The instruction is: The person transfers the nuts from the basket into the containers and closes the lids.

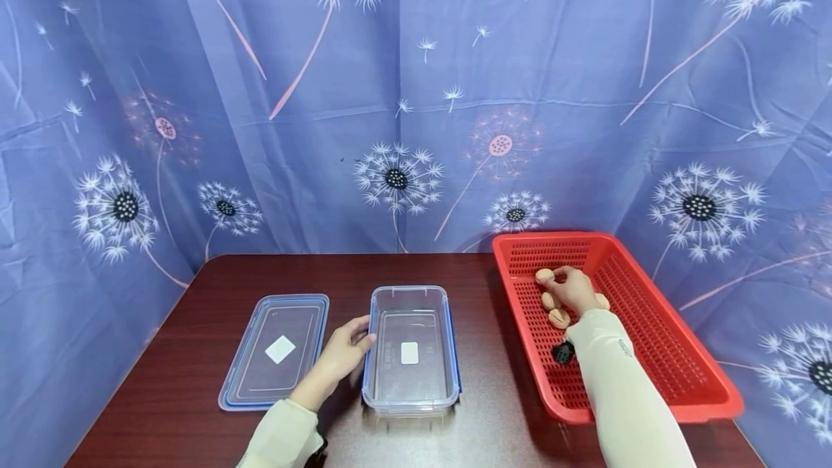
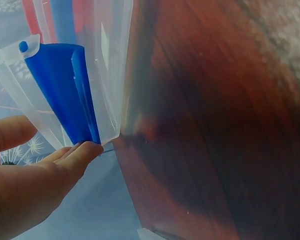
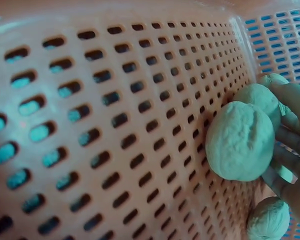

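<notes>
Your right hand [image 1: 572,289] sat inside the red basket [image 1: 676,352] at two o'clock on the worktop [image 1: 195,396], its grip curled round a walnut [image 3: 240,142], more walnuts touching. Your left hand [image 1: 343,354], grip relaxed and wide, touched the clear box [image 1: 411,403] at its nine o'clock, beside the lid [image 1: 276,349].
</notes>
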Available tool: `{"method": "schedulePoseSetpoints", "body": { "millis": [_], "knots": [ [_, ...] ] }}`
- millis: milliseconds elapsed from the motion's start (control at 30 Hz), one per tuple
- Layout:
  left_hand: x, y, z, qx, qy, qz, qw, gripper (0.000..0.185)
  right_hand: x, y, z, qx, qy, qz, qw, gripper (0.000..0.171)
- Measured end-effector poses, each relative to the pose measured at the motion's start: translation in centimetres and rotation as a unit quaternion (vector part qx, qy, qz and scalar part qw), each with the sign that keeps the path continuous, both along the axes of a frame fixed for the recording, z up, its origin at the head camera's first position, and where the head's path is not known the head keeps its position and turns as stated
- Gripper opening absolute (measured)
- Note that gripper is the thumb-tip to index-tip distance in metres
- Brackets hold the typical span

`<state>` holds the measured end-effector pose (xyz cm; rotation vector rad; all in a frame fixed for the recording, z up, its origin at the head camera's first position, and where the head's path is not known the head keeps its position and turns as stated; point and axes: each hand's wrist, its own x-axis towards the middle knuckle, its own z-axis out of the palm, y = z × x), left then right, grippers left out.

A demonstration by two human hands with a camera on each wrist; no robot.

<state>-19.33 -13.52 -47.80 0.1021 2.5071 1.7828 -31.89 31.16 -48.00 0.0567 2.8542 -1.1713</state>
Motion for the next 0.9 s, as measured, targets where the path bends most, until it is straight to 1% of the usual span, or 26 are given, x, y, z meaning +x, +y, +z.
{"method": "schedulePoseSetpoints", "body": {
  "millis": [200,400,567,667,833,900],
  "knots": [
    [0.0,0.1,-0.2,0.008,0.0,0.002,1.0,0.041,0.0,0.3,0.7,0.058,0.043,-0.001,0.997,0.047],
    [0.1,0.0,-0.1,0.005,-0.002,0.003,1.0,0.042,-0.1,0.6,1.4,0.083,0.054,0.01,0.995,0.047],
    [0.0,0.0,-0.1,0.001,-0.001,0.005,1.0,0.042,-0.2,0.7,2.5,0.089,0.064,0.023,0.994,0.047],
    [0.1,0.0,-0.1,-0.003,0.0,0.006,1.0,0.042,-0.2,0.7,3.2,0.088,0.065,0.023,0.994,0.046],
    [0.0,0.0,-0.2,0.0,0.0,0.005,1.0,0.041,0.0,0.6,4.2,0.056,0.058,0.025,0.996,0.05],
    [0.0,0.0,-0.2,0.001,0.0,0.004,1.0,0.041,0.1,0.5,4.7,0.055,0.064,0.032,0.996,0.05]
  ]
}}
